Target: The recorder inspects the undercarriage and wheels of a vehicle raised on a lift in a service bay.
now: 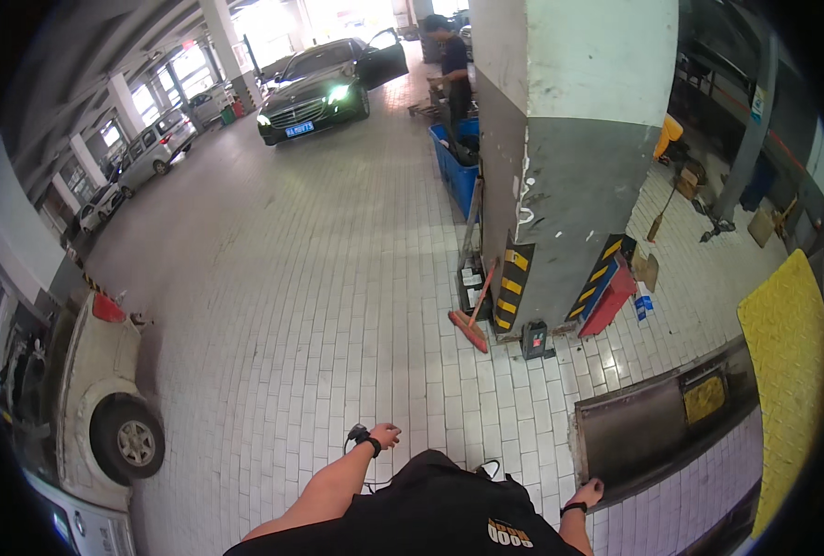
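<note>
One wide tiled floor (291,306) carries everything here; near its far edge stands a black car (314,88) with lit headlamps and one door open, and at its left edge a pale vehicle (88,398) shows its wheel. A white and grey pillar (578,167) rises to the right of the middle. Toward the floor's near right corner lies a dark, metal-edged recess (629,449), and beyond its right end, a yellow plate (787,371). Another person (451,65) stands behind a blue bin (460,185), and a red broom (470,331) leans at the pillar's foot. The right hand (591,491) is at the near left corner of the recess, fingers curled (whether it touches or holds something, I cannot tell). The left hand (387,435) is loosely open above the tiles, with nothing visible inside; beside its wrist is a small dark object (358,433), too small to identify.
</note>
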Tool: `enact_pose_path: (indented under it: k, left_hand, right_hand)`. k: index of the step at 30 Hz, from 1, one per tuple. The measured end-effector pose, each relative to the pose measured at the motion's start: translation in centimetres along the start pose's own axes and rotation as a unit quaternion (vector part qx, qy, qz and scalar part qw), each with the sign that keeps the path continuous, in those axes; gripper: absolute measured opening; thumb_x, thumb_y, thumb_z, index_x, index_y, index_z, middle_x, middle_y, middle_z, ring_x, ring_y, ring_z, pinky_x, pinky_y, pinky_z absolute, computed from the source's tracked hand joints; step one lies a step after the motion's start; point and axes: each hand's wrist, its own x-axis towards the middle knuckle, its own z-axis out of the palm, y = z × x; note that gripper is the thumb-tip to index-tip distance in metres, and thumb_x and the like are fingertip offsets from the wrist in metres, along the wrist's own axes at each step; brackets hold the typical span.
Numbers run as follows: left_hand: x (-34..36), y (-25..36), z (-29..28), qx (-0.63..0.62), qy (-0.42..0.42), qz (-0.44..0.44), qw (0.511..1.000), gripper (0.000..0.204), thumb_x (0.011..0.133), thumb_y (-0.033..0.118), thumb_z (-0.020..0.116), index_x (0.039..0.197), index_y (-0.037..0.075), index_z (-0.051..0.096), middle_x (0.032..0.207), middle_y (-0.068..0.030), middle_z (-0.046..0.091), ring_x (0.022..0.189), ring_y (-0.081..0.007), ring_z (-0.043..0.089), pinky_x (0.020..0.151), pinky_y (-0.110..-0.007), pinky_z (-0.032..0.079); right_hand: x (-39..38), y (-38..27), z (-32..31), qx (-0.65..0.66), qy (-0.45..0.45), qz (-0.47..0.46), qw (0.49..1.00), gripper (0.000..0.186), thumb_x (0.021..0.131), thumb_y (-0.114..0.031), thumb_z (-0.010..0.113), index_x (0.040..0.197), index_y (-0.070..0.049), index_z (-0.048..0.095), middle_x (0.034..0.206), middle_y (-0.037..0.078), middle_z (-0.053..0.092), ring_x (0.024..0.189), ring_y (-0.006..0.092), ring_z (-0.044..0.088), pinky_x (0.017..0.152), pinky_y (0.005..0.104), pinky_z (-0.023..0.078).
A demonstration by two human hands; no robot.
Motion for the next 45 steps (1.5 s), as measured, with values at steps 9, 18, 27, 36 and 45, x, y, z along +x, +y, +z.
enact_pose_path:
  k: [9,18,27,36,45]
  left_hand:
    - [5.7,9.8,0.9,0.072,-0.053,0.036,0.995,0.042,0.098,0.038,0.066,0.129,0.01,0.069,0.102,-0.0096,0.078,0.083,-0.0195,0.073,0.069,-0.033,0.058]
    - [14.0,15.0,1.8,0.132,-0.128,0.046,0.982,0.045,0.097,0.039,0.066,0.132,0.009,0.067,0.105,-0.0107,0.078,0.086,-0.0209,0.074,0.069,-0.034,0.058]
    - [18.1,19.5,4.7,0.182,-0.214,0.111,0.953,0.046,0.095,0.039,0.067,0.129,0.007,0.07,0.099,-0.0118,0.079,0.079,-0.021,0.074,0.068,-0.035,0.06]
    - [20.2,18.2,6.4,0.251,-0.242,0.131,0.928,0.044,0.094,0.038,0.065,0.126,0.008,0.072,0.096,-0.0109,0.078,0.079,-0.0196,0.074,0.071,-0.034,0.06]
    - [18.2,16.7,7.3,0.245,-0.251,0.15,0.924,0.043,0.096,0.038,0.063,0.125,0.008,0.072,0.092,-0.0094,0.079,0.079,-0.0185,0.075,0.071,-0.033,0.06]
  right_hand:
    - [0.9,4.7,-3.7,0.006,0.08,0.062,0.995,0.041,0.096,-0.028,0.06,0.113,0.008,0.069,0.106,0.025,0.072,0.09,0.0356,0.07,0.079,0.0467,0.055]
    - [-13.3,15.4,-9.8,-0.207,0.178,0.172,0.946,0.04,0.097,-0.029,0.063,0.128,-0.005,0.065,0.108,0.018,0.068,0.092,0.0296,0.063,0.079,0.0454,0.048]
    - [-27.6,17.8,-14.3,-0.533,0.085,0.137,0.831,0.047,0.097,-0.034,0.069,0.138,-0.013,0.061,0.136,0.019,0.063,0.13,0.0292,0.057,0.11,0.0496,0.042]
    - [-31.4,4.7,-14.5,-0.104,0.347,0.168,0.917,0.031,0.099,-0.027,0.067,0.111,0.001,0.071,0.102,0.02,0.073,0.09,0.0306,0.069,0.078,0.0422,0.054]
    - [-33.8,6.1,-15.4,-0.051,0.358,0.18,0.915,0.031,0.098,-0.025,0.065,0.113,0.001,0.07,0.095,0.017,0.073,0.08,0.0286,0.068,0.069,0.0401,0.053]
